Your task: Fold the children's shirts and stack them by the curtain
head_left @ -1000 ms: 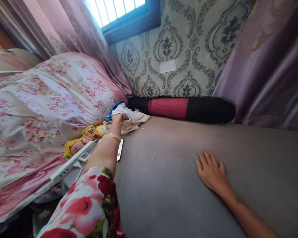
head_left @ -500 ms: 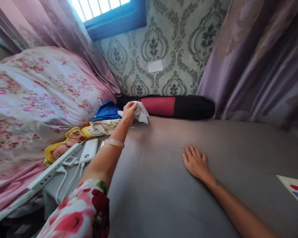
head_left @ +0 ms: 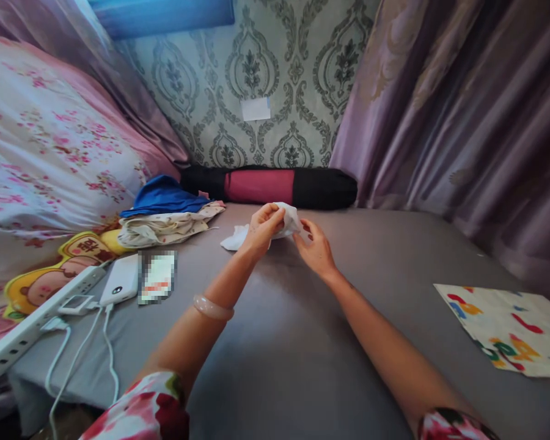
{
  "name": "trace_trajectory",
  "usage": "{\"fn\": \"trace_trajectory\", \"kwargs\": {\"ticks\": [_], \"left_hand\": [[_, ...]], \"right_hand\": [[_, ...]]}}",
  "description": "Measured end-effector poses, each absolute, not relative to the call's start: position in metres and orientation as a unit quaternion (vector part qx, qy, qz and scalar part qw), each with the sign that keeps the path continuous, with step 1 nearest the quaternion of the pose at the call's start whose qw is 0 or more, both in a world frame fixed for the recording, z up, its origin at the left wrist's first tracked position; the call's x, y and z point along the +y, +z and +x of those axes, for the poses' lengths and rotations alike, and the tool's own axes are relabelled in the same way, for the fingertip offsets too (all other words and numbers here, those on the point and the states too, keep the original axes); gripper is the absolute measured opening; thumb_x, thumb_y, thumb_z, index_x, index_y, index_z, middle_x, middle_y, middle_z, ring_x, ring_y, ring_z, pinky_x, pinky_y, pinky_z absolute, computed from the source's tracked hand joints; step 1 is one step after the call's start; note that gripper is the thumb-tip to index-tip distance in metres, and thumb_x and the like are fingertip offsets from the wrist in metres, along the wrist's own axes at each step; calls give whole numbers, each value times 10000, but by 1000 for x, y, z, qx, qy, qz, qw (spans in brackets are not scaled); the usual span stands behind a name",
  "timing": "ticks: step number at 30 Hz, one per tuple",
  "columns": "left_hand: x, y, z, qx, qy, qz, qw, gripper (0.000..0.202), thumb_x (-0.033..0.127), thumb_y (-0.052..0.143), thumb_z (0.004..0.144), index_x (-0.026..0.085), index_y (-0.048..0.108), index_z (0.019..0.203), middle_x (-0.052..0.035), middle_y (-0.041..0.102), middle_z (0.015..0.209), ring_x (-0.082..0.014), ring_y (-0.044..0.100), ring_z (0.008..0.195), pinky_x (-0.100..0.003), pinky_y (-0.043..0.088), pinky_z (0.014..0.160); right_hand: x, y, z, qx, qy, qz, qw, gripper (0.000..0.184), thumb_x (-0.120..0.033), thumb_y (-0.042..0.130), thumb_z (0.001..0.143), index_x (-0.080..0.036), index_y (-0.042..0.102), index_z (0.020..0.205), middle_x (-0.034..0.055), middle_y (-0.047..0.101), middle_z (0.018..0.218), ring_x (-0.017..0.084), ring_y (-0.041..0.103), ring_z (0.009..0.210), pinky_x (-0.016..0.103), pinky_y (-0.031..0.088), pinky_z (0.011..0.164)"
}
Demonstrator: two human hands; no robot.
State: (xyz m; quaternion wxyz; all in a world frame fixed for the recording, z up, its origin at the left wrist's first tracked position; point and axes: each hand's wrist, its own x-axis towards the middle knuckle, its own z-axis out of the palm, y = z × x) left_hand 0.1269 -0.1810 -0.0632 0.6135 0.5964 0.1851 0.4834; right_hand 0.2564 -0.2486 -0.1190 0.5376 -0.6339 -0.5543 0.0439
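At the far left a floral quilt [head_left: 41, 159] is heaped up, with a yellow cartoon cushion [head_left: 50, 275] lying at its foot. Near it, a white power strip [head_left: 32, 318] runs along the bed's left edge, and a white power bank [head_left: 119, 287] with its cables lies just beside it. Farther off sits a small pile of folded clothes [head_left: 165, 223] topped by a blue piece. Mid-scene, over the grey bed sheet [head_left: 302, 342], the left hand [head_left: 262, 229] has its grip closed on a small white cloth [head_left: 286, 220], one end of which trails down onto the sheet. The right hand [head_left: 316, 247] pinches the cloth's other edge with its fingertips. Behind them a black and red bolster [head_left: 266, 186] lies against the wall. At the near right, a patterned cloth [head_left: 504, 327] lies flat.
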Motion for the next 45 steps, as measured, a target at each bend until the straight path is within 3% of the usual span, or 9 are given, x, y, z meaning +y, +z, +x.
{"fn": "trace_trajectory", "kwargs": {"ticks": [6, 14, 17, 22, 26, 32, 37, 41, 45], "left_hand": [[-209, -67, 113, 217, 440, 637, 594, 296, 428, 663, 791, 141, 630, 852, -32, 666, 794, -152, 633, 780, -258, 489, 722], [-235, -114, 97, 383, 493, 648, 436, 104, 240, 589, 741, 177, 545, 811, 15, 579, 699, -119, 539, 631, -241, 422, 605], [-244, -142, 100, 422, 447, 708, 347, 219, 192, 617, 685, 203, 469, 847, 24, 536, 766, -130, 512, 689, -261, 422, 657], [-244, -169, 111, 439, 368, 798, 187, 358, 317, 697, 704, 210, 400, 873, -46, 504, 931, -221, 499, 910, -354, 431, 792], [-233, -174, 123, 469, 356, 796, 141, 305, 308, 655, 762, 201, 398, 887, -87, 506, 956, -253, 499, 945, -387, 429, 811], [-224, -165, 128, 382, 422, 794, 216, 144, 129, 522, 782, 214, 431, 854, -16, 536, 819, -176, 529, 802, -307, 427, 753], [-219, -138, 120, 317, 465, 738, 373, 100, 288, 573, 809, 193, 541, 813, 8, 575, 720, -136, 534, 679, -263, 420, 665], [-216, -107, 108, 280, 466, 693, 474, 229, 385, 625, 776, 162, 623, 827, -6, 605, 699, -131, 539, 649, -242, 409, 608], [-214, -68, 90, 251, 459, 701, 486, 263, 415, 642, 772, 160, 631, 837, 8, 589, 683, -111, 516, 623, -209, 374, 553]], "right_hand": [[-249, -109, 259, -542, 93, -611, 570, 341, -351, 421, 897, -161, 684, 1000, 62, 713, 930, 193, 632, 856, 307, 483, 784], [-235, -105, 268, -517, 16, -616, 595, 284, -211, 445, 810, -180, 703, 927, 85, 704, 974, 207, 626, 908, 330, 474, 824], [-231, -99, 266, -507, 13, -616, 603, 275, -212, 440, 809, -190, 697, 906, 80, 704, 949, 211, 620, 915, 338, 475, 823], [-232, -83, 259, -486, -24, -625, 611, 277, -187, 439, 765, -175, 694, 871, 93, 680, 919, 203, 611, 835, 321, 481, 765], [-238, -70, 260, -477, -64, -630, 610, 330, -143, 412, 705, -165, 698, 867, 96, 660, 892, 200, 601, 813, 326, 475, 784], [-261, -50, 293, -469, -112, -661, 575, 333, -156, 383, 690, -173, 704, 775, 84, 668, 837, 209, 608, 807, 349, 466, 809], [-292, -32, 339, -497, -118, -682, 523, 290, -188, 412, 672, -195, 700, 707, 59, 679, 803, 213, 609, 805, 344, 451, 780], [-313, -21, 360, -506, 0, -714, 484, 248, -222, 458, 648, -211, 702, 691, 21, 649, 668, 188, 571, 660, 300, 412, 617], [-331, -6, 358, -495, 148, -718, 467, 187, -261, 497, 643, -200, 673, 649, -13, 566, 533, 140, 472, 504, 258, 314, 476]]}}
